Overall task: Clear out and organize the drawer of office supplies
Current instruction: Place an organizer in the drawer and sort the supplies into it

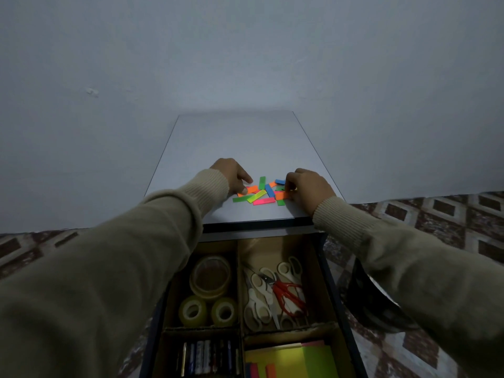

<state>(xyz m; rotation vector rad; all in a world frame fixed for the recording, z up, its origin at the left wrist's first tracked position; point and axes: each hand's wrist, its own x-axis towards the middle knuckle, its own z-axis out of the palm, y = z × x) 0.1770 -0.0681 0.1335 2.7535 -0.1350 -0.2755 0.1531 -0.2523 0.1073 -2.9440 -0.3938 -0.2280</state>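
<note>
While both hands are gathering the scattered sticky tabs (260, 192) near the cabinet top's (240, 140) front edge, the right hand (306, 188) is pinching an orange tab; the left hand (234, 174), fingers curled, is touching another; squaring them by colour should be helping.

sleeves (114, 257): beige knit, long | cuffs (210, 189): ribbed | hands (234, 173): bare, no rings seen
</note>
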